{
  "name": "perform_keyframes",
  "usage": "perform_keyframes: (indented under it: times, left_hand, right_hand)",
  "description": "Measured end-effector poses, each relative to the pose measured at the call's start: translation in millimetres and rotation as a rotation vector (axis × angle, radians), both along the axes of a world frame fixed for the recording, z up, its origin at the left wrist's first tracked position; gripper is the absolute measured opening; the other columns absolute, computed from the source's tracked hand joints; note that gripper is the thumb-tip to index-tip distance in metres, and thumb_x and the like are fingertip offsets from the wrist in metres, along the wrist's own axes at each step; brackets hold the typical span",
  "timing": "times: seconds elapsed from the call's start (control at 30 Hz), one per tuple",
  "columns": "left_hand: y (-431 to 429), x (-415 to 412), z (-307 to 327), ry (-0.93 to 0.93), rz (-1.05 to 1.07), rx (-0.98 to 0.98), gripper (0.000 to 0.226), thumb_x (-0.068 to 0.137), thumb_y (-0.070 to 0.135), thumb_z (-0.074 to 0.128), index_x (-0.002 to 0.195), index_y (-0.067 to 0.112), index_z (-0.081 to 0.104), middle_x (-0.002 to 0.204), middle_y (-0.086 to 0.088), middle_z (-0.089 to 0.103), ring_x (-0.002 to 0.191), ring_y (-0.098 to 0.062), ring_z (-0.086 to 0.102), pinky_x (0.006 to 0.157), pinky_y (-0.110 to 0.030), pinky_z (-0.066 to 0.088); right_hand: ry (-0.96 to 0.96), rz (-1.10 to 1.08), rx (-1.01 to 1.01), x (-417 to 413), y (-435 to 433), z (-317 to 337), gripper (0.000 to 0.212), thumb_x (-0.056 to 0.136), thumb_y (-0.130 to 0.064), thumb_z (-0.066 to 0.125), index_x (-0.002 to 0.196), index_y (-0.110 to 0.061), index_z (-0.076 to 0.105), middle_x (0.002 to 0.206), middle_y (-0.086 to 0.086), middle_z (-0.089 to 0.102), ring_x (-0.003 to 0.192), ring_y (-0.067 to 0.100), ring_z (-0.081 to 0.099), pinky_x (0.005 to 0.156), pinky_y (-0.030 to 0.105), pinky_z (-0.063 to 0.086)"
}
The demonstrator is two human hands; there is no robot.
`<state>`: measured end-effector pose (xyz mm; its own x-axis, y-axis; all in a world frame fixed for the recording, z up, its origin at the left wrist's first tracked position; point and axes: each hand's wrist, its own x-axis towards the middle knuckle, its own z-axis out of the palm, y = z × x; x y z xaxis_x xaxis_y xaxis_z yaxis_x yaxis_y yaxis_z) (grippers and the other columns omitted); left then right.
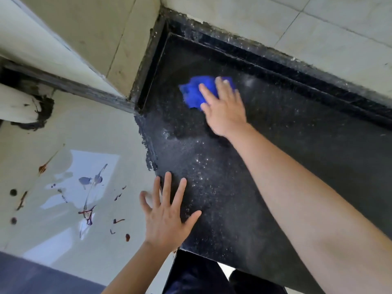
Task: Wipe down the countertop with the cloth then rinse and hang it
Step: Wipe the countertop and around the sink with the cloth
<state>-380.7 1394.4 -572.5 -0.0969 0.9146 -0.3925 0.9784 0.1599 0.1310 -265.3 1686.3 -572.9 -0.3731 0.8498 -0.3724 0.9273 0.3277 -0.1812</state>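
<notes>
Cloth (196, 93) flat under right hand (224, 107) fingers, on countertop (297, 134).

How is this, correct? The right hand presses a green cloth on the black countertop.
No: the cloth is blue, not green. The head view shows the right hand pressing it on the black countertop.

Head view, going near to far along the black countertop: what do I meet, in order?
left hand flat at the countertop near edge → right hand pressing the blue cloth → raised black back ledge → tiled wall
</notes>
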Motion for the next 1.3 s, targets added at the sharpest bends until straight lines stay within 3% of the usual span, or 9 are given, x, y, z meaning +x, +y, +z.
perform_keyframes:
  times: [0.13, 0.23, 0.4, 0.5, 0.67, 0.83, 1.03, 1.17, 1.3]
  left_hand:
    - [1.8, 0.9, -3.0, -0.016, -0.015, -0.032, 0.088, 0.084, 0.079, 0.044, 0.155, 0.028, 0.03, 0.164, -0.013, 0.017, 0.149, -0.042, 0.017, 0.104, -0.072, 0.02]
    - [-1.6, -0.6, -5.9, -0.042, -0.004, -0.011, 0.088, 0.086, 0.08, 0.041, 0.156, 0.03, 0.026, 0.165, -0.012, 0.014, 0.149, -0.041, 0.015, 0.105, -0.073, 0.02]
    - [-2.7, -1.8, -10.9, -0.051, 0.006, 0.011, 0.087, 0.087, 0.08, 0.04, 0.156, 0.031, 0.025, 0.165, -0.011, 0.014, 0.15, -0.041, 0.015, 0.106, -0.074, 0.018]
    - [-2.6, -1.5, -11.2, -0.048, 0.005, 0.002, 0.086, 0.086, 0.08, 0.041, 0.156, 0.031, 0.026, 0.165, -0.011, 0.015, 0.15, -0.041, 0.014, 0.106, -0.074, 0.018]
    - [-2.5, -1.4, -9.4, -0.043, 0.009, -0.037, 0.087, 0.086, 0.08, 0.039, 0.156, 0.031, 0.024, 0.165, -0.012, 0.014, 0.15, -0.04, 0.012, 0.107, -0.074, 0.017]
    - [-0.6, 0.6, -6.1, -0.024, 0.01, -0.072, 0.087, 0.086, 0.081, 0.037, 0.156, 0.032, 0.023, 0.164, -0.012, 0.015, 0.15, -0.04, 0.011, 0.107, -0.073, 0.018]
    - [1.3, -0.3, -8.8, 0.002, 0.012, -0.057, 0.088, 0.085, 0.086, 0.026, 0.157, 0.035, 0.018, 0.165, -0.01, 0.011, 0.15, -0.039, 0.007, 0.108, -0.072, 0.015]
    - [0.6, -0.7, -10.4, 0.012, 0.036, -0.059, 0.09, 0.082, 0.088, 0.02, 0.157, 0.038, 0.009, 0.167, -0.006, 0.0, 0.151, -0.035, -0.005, 0.111, -0.07, 0.007]
    - [-2.6, 8.7, -2.0, 0.014, 0.069, -0.042, 0.086, 0.085, 0.082, 0.018, 0.156, 0.035, 0.02, 0.166, -0.008, 0.002, 0.152, -0.037, -0.001, 0.115, -0.067, 0.008]
  right_hand:
    - [-0.101, -0.09, -0.022, 3.9, 51.9, 9.5, 0.057, 0.106, -0.042, 0.028, 0.158, -0.033, 0.009, 0.166, 0.015, 0.0, 0.153, 0.033, 0.0, 0.124, 0.048, 0.008]
    - [-0.043, 0.035, 0.005, -37.6, 68.9, 5.9, 0.057, 0.106, -0.041, 0.029, 0.159, -0.031, 0.012, 0.166, 0.015, 0.001, 0.153, 0.033, 0.0, 0.124, 0.047, 0.005]
    - [0.024, -0.198, 0.013, -116.5, 75.8, -8.8, 0.058, 0.106, -0.041, 0.024, 0.159, -0.031, 0.005, 0.166, 0.015, -0.007, 0.153, 0.033, -0.009, 0.123, 0.05, -0.004]
    - [0.059, -0.15, 0.039, -131.9, 54.4, -12.1, 0.058, 0.104, -0.039, 0.026, 0.159, -0.03, 0.008, 0.166, 0.015, -0.004, 0.153, 0.033, -0.008, 0.123, 0.051, -0.004]
    - [0.136, 0.174, 0.128, -91.8, -53.2, -11.5, 0.055, 0.102, -0.039, 0.033, 0.156, -0.028, 0.027, 0.165, 0.016, 0.013, 0.153, 0.034, 0.006, 0.122, 0.054, 0.006]
    - [0.099, 0.446, 0.002, -65.8, -71.2, -6.3, 0.054, 0.106, -0.043, 0.029, 0.157, -0.037, 0.016, 0.167, 0.008, 0.001, 0.154, 0.026, -0.003, 0.124, 0.048, 0.002]
    - [-0.013, 0.145, -0.014, 10.7, 0.2, -0.5, 0.055, 0.106, -0.045, 0.026, 0.158, -0.039, 0.008, 0.167, 0.007, -0.008, 0.154, 0.025, -0.007, 0.124, 0.044, 0.001]
    - [-0.013, 0.088, -0.02, 69.2, -54.2, -5.7, 0.054, 0.107, -0.044, 0.023, 0.158, -0.037, 0.008, 0.166, 0.008, -0.012, 0.153, 0.027, -0.011, 0.124, 0.045, -0.003]
    - [-0.03, 0.049, -0.075, 136.0, -133.5, -2.0, 0.054, 0.107, -0.044, 0.02, 0.157, -0.039, 0.002, 0.165, 0.005, -0.018, 0.152, 0.025, -0.015, 0.123, 0.043, -0.007]
